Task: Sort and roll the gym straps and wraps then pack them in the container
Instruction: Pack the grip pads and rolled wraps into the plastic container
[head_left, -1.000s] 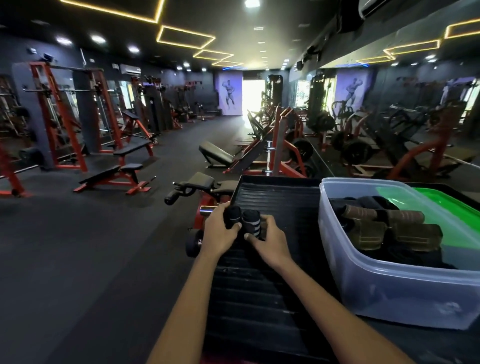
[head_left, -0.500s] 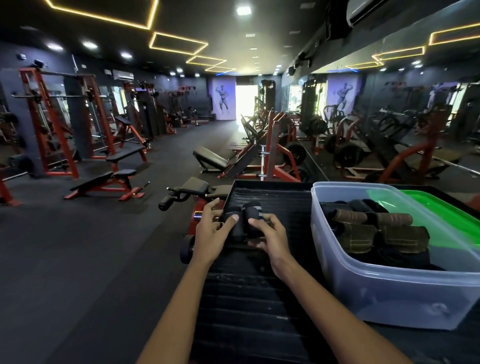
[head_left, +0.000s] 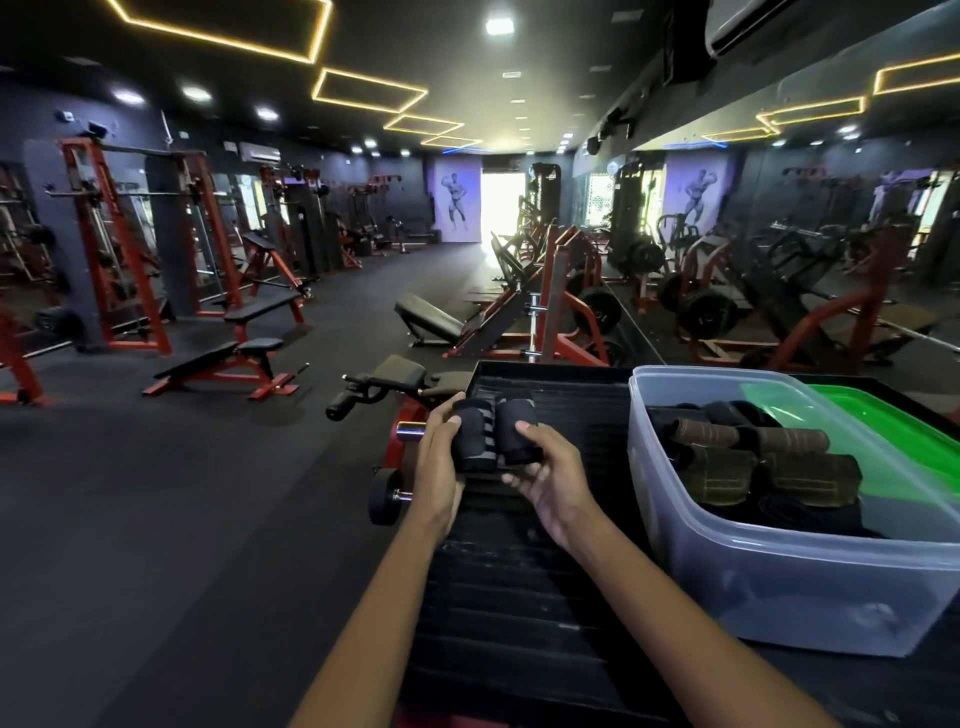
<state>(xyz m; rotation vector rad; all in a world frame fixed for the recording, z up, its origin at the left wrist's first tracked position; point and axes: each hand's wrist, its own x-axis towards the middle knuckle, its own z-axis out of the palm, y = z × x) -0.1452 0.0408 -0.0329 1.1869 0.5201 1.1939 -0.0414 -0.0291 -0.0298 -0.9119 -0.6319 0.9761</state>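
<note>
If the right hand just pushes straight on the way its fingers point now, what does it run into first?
The right hand points up-left, already gripping the plain black roll. That roll would press first into the striped roll held by the left hand; they look side by side, though depth is unclear.

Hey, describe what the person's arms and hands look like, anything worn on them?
Both forearms are bare right down to the frame's lower edge: no sleeves in view. The left hand and right hand wear no gloves, and no watch, band or ring shows. The fingers have short, plain nails.
</note>
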